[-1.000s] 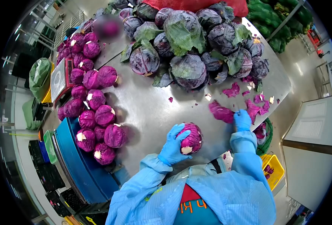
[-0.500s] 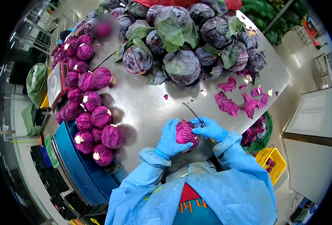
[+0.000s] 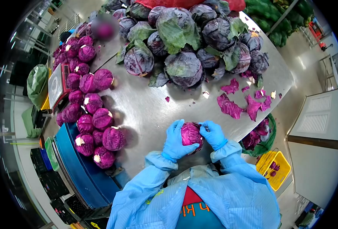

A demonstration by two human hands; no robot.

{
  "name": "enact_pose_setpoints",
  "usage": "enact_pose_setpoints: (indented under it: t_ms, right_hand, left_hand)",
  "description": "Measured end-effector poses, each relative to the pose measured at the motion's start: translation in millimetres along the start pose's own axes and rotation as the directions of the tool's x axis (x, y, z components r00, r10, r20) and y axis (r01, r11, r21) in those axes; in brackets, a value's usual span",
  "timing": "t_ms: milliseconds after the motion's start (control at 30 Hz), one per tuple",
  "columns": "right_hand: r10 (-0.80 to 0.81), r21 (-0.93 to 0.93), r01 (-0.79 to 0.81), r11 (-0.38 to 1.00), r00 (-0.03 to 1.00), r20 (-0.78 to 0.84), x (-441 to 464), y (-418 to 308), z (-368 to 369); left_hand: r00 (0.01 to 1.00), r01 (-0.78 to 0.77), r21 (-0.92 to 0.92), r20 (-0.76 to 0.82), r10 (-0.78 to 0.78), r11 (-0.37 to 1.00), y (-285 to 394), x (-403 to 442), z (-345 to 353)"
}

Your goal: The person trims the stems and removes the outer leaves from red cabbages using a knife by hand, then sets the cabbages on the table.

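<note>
My gloved left hand (image 3: 176,142) is wrapped around the left side of a purple cabbage (image 3: 192,134), held just above the metal table. Against the cabbage's right side is my gloved right hand (image 3: 213,135), closed on a knife (image 3: 207,129). Only a small dark piece of the knife shows between the fingers; its blade is hidden from view. Torn purple leaves (image 3: 230,106) lie on the table to the upper right of my hands.
Untrimmed cabbages with dark outer leaves (image 3: 184,69) are heaped at the back. Peeled cabbages (image 3: 114,138) line the left side near a scale (image 3: 55,88) and a blue bin (image 3: 75,168). At the right stand a green net container (image 3: 269,143) of leaves and a yellow basket (image 3: 282,177).
The knife's curved blade, earlier pointing up and away over the table, no longer shows. My right hand has turned and shifted slightly; my left hand still grips the cabbage.
</note>
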State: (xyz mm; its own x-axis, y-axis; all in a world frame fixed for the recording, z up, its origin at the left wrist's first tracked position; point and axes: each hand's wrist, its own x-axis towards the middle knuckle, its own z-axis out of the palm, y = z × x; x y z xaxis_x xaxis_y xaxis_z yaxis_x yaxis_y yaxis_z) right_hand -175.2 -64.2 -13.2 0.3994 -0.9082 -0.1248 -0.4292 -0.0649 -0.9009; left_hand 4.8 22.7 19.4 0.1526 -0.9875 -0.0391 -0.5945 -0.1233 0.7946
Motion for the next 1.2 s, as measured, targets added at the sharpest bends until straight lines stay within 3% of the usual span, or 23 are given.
enact_pose_setpoints:
  t_ms: [100, 200, 233, 267, 333, 400, 500, 567, 600, 667, 733, 767, 867, 967, 1067, 1200]
  right_hand:
    - [0.225, 0.215, -0.199, 0.956, 0.969, -0.102, -7, 10, 4]
    - [0.240, -0.003, -0.253, 0.967, 0.920, -0.309, -7, 80, -22]
    - [0.272, 0.109, -0.249, 0.962, 0.884, -0.379, -11, 99, -47]
    - [0.261, -0.160, -0.335, 0.928, 0.896, -0.360, -17, 141, -82]
    - [0.347, -0.227, -0.442, 0.868, 0.866, -0.361, -37, 169, -141]
    - [0.202, -0.585, -0.579, 0.568, 0.787, -0.583, -45, 99, -161]
    - [0.086, -0.466, -0.417, 0.781, 0.809, -0.581, -44, 97, -152]
    - [0.173, -0.082, -0.210, 0.974, 0.931, -0.322, -39, 84, -107]
    - [0.304, -0.106, -0.330, 0.938, 0.931, -0.204, -35, 37, -83]
    - [0.318, 0.109, -0.319, 0.941, 0.948, 0.026, -37, -4, -37]
    - [0.323, 0.125, -0.329, 0.936, 0.944, 0.065, -42, -13, -10]
    - [0.340, 0.017, -0.342, 0.940, 0.939, 0.058, -42, -17, -11]
    - [0.335, 0.162, -0.355, 0.921, 0.932, 0.139, -45, 8, -11]
    - [0.354, 0.176, -0.390, 0.904, 0.913, 0.204, -47, -9, -24]
    - [0.194, 0.076, -0.203, 0.976, 0.975, 0.111, -46, 0, -18]
    - [0.159, -0.385, -0.126, 0.914, 0.986, 0.056, -44, -13, -24]
  left_hand:
    - [0.999, -0.038, 0.032, -0.008, 0.038, 0.999, 5, 2, 4]
    - [0.992, -0.126, -0.007, 0.023, 0.126, 0.992, 0, -6, -4]
    - [0.992, -0.124, -0.080, -0.025, 0.123, 0.989, -5, -10, -5]
    - [0.992, -0.118, -0.149, -0.068, 0.109, 0.982, -13, -19, -4]
    - [0.991, -0.078, -0.196, -0.120, 0.055, 0.977, -20, -30, -5]
    - [0.989, -0.025, -0.166, -0.146, 0.000, 0.986, -19, -33, 0]
    - [0.965, 0.019, -0.096, -0.257, -0.044, 0.995, -6, -30, 18]
    - [0.946, 0.053, -0.041, -0.318, -0.064, 0.998, 6, -31, 27]
    - [0.938, 0.066, -0.012, -0.341, -0.066, 0.998, 12, -32, 31]
    - [0.930, 0.083, 0.029, -0.361, -0.067, 0.996, 24, -34, 36]
    - [0.928, 0.100, 0.054, -0.365, -0.074, 0.993, 33, -38, 39]
    - [0.910, 0.096, 0.087, -0.412, -0.051, 0.992, 34, -39, 45]
    - [0.901, 0.121, 0.068, -0.426, -0.081, 0.990, 34, -39, 50]
    - [0.897, 0.157, 0.062, -0.426, -0.116, 0.986, 36, -37, 52]
    - [0.903, 0.181, 0.086, -0.410, -0.130, 0.980, 38, -35, 54]
    - [0.917, 0.247, 0.165, -0.359, -0.175, 0.955, 43, -34, 53]
